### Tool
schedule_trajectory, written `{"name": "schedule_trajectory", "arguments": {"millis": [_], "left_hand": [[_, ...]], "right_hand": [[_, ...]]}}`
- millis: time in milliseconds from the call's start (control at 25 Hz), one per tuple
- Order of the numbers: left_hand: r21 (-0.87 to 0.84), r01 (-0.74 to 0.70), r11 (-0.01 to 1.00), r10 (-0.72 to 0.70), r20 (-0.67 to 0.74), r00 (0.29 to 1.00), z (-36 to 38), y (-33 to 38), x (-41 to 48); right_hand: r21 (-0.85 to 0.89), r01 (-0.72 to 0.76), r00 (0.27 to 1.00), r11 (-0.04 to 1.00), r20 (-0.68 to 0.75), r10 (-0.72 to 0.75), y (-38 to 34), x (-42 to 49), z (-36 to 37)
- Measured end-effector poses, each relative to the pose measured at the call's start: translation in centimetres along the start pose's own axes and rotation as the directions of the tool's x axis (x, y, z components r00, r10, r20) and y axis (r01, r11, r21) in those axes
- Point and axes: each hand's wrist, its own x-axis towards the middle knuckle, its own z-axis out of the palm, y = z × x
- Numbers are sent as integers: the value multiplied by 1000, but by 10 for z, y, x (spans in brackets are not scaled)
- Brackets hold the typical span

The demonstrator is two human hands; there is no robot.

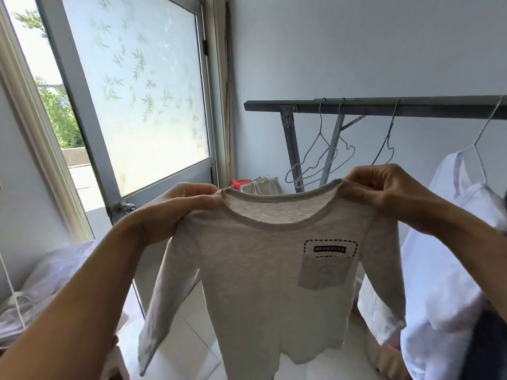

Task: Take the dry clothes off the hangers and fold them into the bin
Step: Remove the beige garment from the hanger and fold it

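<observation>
A small beige long-sleeved shirt [260, 275] with a grey chest pocket hangs in front of me, held up by its shoulders with its front toward me. My left hand [175, 212] pinches the left shoulder beside the collar. My right hand [384, 187] pinches the right shoulder. Both sleeves dangle freely. Behind it a grey metal rail [384, 106] carries three bare wire hangers [321, 160]. A white garment [450, 256] hangs on another wire hanger at the right. No bin is in view.
A frosted glass door [137, 105] stands open at the left, with daylight outside. Pale bedding [57, 272] lies at the lower left. A red and beige bundle [255, 185] sits by the far wall. White floor tiles [192, 325] show below the shirt.
</observation>
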Motion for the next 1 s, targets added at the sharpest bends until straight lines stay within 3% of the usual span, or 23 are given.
{"name": "schedule_trajectory", "arguments": {"millis": [200,360,560,1000], "left_hand": [[-21,-31,999,22,-352,936,23,1,4],[67,62,996,-11,-590,807,45,-10,15],[49,9,999,23,-608,793,89,-16,28],[-41,-42,998,14,-530,848,130,-17,40]], "right_hand": [[132,-39,997,990,-68,49,4,0,12],[160,-133,930,978,-321,179,13,6,38],[229,-140,911,963,-352,216,7,10,81],[191,-115,935,975,-311,171,-7,15,114]]}}
